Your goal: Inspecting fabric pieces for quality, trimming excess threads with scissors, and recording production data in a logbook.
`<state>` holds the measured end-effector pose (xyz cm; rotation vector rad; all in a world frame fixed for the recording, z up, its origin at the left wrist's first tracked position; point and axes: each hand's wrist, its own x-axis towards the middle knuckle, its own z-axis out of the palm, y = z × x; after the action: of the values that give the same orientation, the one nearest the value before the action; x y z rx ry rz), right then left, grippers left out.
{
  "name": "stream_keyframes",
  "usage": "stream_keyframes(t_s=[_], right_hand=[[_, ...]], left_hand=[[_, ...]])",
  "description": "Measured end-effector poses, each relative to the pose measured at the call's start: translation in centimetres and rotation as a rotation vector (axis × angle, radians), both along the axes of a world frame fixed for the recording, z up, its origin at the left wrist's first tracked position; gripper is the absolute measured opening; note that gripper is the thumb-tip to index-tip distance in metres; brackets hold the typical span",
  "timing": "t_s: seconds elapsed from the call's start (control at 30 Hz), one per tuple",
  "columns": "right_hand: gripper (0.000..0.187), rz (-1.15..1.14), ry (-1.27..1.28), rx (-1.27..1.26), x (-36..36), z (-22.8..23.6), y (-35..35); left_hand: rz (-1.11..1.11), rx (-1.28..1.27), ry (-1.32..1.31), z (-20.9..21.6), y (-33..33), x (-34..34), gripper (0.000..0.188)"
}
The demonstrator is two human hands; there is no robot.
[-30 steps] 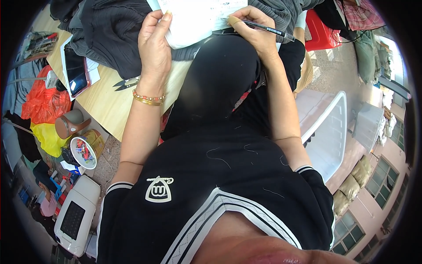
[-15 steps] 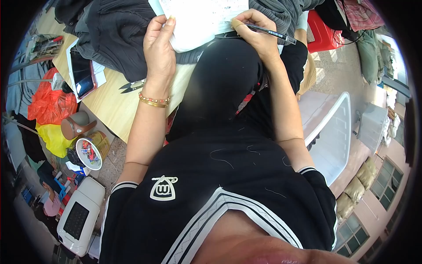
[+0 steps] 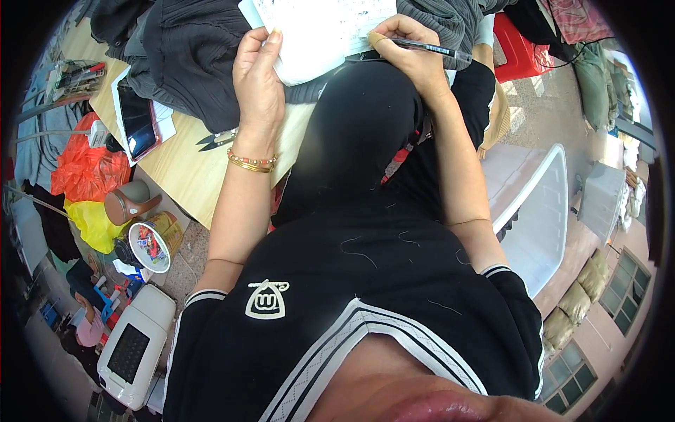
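My left hand [image 3: 259, 70] pinches the left edge of a white notebook [image 3: 316, 42], thumb on top of the page. Handwriting shows near the notebook's upper right; much of the paper is washed out by light. In my right hand [image 3: 415, 60] is a black pen [image 3: 429, 48] with a clear cap end pointing right, its tip over the page's right side. The notebook lies above my raised knee [image 3: 362, 119], on dark grey ribbed cloth [image 3: 193, 56]. Beside my left wrist, small thread snips [image 3: 216, 141] lie on the wooden table.
On the wooden table [image 3: 186, 176] at left rests a phone [image 3: 138, 126] on papers. Red and yellow plastic bags [image 3: 88, 162], a brown-handled mug [image 3: 130, 202] and a tub of small wrapped items [image 3: 151, 247] stand nearby. A red stool [image 3: 517, 49] and a clear plastic bin [image 3: 545, 218] are at right.
The pen has tilted flatter in my right hand, its rear end rising slightly. The whole view has shifted a little; my left hand still holds the notebook.
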<state>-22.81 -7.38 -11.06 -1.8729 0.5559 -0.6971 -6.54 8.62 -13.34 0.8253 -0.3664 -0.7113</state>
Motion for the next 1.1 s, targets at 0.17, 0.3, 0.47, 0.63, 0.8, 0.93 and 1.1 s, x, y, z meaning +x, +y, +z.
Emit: stream_keyframes(t_s=[0.17, 0.3, 0.47, 0.63, 0.8, 0.93, 1.1], right_hand=[[0.013, 0.020, -0.065, 0.089, -0.3, -0.2, -0.2], [0.023, 0.090, -0.221, 0.268, 0.1, 1.1, 0.4], [0.036, -0.012, -0.197, 0.257, -0.9, 0.5, 0.0], [0.042, -0.015, -0.264, 0.348, -0.9, -0.5, -0.1], [0.044, -0.030, -0.252, 0.345, -1.0, -1.0, -0.5], [0.043, -0.036, -0.235, 0.336, -1.0, -0.7, -0.3], [0.042, -0.047, -0.239, 0.326, -1.5, -1.3, -0.4]], left_hand=[[0.020, 0.032, -0.064, 0.5, -0.1, -0.2, 0.015], [0.063, 0.053, -0.228, 1.3, -0.1, -0.7, 0.025], [0.049, 0.071, -0.251, 1.5, 0.0, -1.0, 0.023], [0.025, 0.071, -0.214, 1.1, 0.1, -0.7, 0.020], [0.065, 0.058, -0.198, 0.6, -0.1, -0.6, 0.016], [0.069, 0.039, -0.186, 0.7, -0.2, -0.7, 0.017], [0.068, 0.045, -0.186, 0.7, 0.1, -1.1, 0.017]])
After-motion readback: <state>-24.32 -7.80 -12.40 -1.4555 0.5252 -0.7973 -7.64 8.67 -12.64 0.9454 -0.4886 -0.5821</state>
